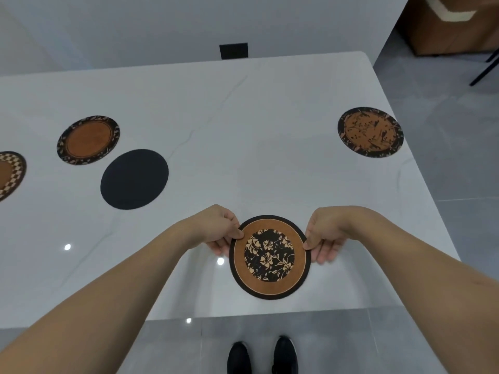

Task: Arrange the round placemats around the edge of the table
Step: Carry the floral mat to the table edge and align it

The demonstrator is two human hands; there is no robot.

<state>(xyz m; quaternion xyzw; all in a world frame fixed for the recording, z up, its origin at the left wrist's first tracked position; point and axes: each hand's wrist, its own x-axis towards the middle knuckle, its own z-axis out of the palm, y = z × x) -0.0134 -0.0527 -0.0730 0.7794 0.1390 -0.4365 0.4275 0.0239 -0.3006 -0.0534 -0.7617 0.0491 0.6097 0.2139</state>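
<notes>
This looks like a home dining area. A large white marble-look counter (243,109) with rounded corners carries decorative round placemats (370,132) spread like table settings, and it stands on glossy grey floor tiles (442,163) that mirror ceiling lights. A dark chair back (233,51) shows at the far edge against a plain pale wall, and a wooden cabinet (448,31) stands in the far right corner.

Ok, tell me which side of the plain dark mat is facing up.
Cannot tell. The plain dark mat lies flat, showing no pattern, unlike the other mats.
</notes>
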